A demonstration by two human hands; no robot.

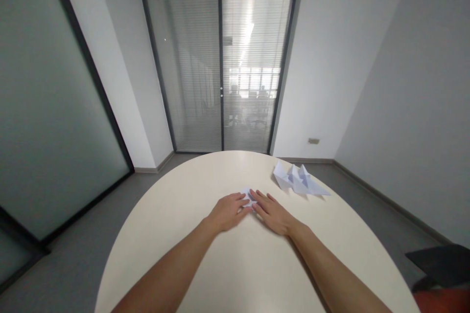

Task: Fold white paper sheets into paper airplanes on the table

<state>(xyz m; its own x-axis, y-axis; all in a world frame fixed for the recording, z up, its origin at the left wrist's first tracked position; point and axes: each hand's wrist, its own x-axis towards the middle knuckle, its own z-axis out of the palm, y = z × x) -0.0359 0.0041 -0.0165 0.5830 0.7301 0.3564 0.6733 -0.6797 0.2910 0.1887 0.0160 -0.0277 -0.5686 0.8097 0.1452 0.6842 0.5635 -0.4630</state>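
Note:
A small folded white paper (248, 196) lies on the round cream table (191, 205), mostly covered by both hands. My left hand (229, 211) rests flat on its left part, fingers stretched out and close together. My right hand (271, 212) lies flat on its right part, fingers extended toward the left. The fingertips of the two hands meet over the paper. Only a small corner of the paper shows between them.
Several folded white paper shapes (299, 181) sit together on the table at the far right. A dark chair (440, 264) stands at the lower right. Glass doors with blinds (220, 68) face me beyond the table.

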